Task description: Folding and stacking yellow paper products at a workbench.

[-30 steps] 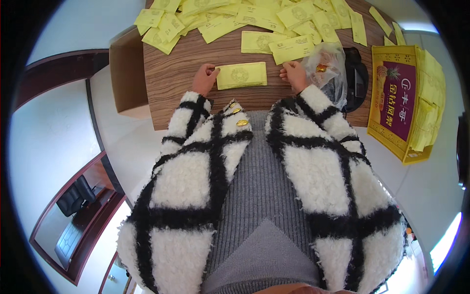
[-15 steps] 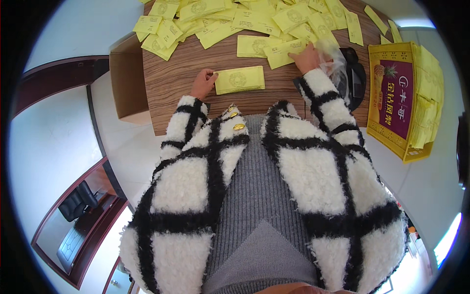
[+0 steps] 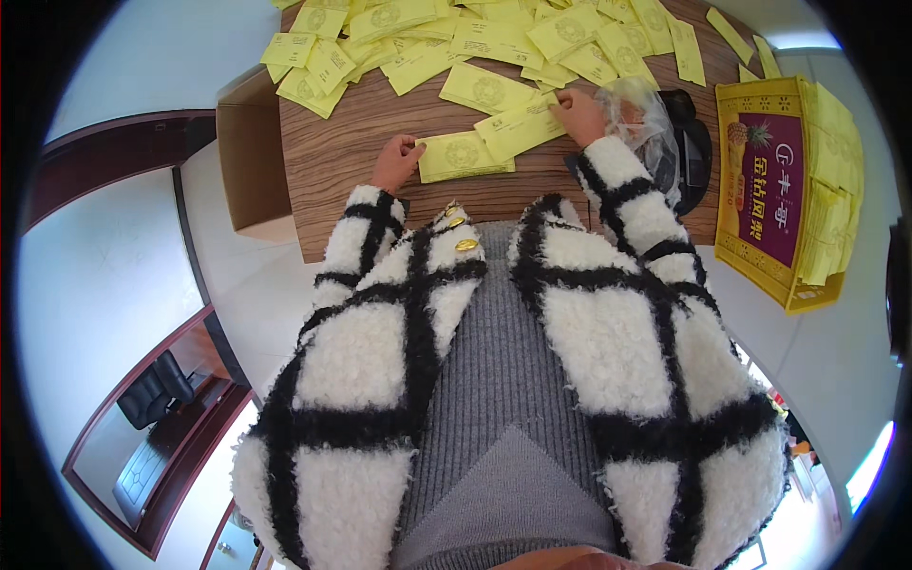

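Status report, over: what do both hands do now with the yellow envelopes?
Left hand touching the near envelope at its left end. Right hand on a second envelope that overlaps it. Clear plastic bag beside the right wrist.

Fuzzy white jacket w/ black grid; gold buttons; grey knit top.

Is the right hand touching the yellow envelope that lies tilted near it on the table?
Touching. The head view shows the right hand with its fingers on the right end of the tilted yellow envelope, with no gap visible between them.
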The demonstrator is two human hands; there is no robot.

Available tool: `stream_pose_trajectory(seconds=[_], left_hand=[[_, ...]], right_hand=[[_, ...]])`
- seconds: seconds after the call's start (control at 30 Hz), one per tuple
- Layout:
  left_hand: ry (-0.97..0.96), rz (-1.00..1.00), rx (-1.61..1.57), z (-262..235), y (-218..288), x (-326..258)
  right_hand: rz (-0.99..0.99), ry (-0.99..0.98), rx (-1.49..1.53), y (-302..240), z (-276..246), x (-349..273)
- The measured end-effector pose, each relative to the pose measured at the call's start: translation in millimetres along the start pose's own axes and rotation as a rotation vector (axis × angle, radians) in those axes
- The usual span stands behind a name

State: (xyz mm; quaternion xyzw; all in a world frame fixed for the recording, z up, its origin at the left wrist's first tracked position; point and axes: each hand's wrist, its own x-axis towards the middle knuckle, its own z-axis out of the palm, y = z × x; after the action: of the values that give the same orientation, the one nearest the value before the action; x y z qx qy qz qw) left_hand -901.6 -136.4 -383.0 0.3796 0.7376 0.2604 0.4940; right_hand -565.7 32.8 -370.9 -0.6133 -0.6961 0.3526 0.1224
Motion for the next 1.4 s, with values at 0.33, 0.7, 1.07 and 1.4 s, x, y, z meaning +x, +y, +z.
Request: stream_pose_trajectory(seconds=[0.33, 0.7, 1.07, 1.4], left_hand=[[0.112, 0.065, 0.020, 10.0, 29.7, -16.5], [-0.351, -0.219, -0.649, -3.1, 76.5, -32.0], [-0.167, -0.017, -0.687, 4.7, 54.8, -31.3], [-0.116, 0.032, -0.648, 14.8, 48.7, -21.6]], right_hand=[[-0.028, -0.163, 0.582, 9.6, -12.3, -12.1], [-0.426, -0.522, 0.911, -75.6, -37.7, -57.8], [-0.163, -0.406, 0.850, -56.8, 6.2, -75.8], [0.037, -0.335, 0.627, -25.3, 42.3, -62.9]])
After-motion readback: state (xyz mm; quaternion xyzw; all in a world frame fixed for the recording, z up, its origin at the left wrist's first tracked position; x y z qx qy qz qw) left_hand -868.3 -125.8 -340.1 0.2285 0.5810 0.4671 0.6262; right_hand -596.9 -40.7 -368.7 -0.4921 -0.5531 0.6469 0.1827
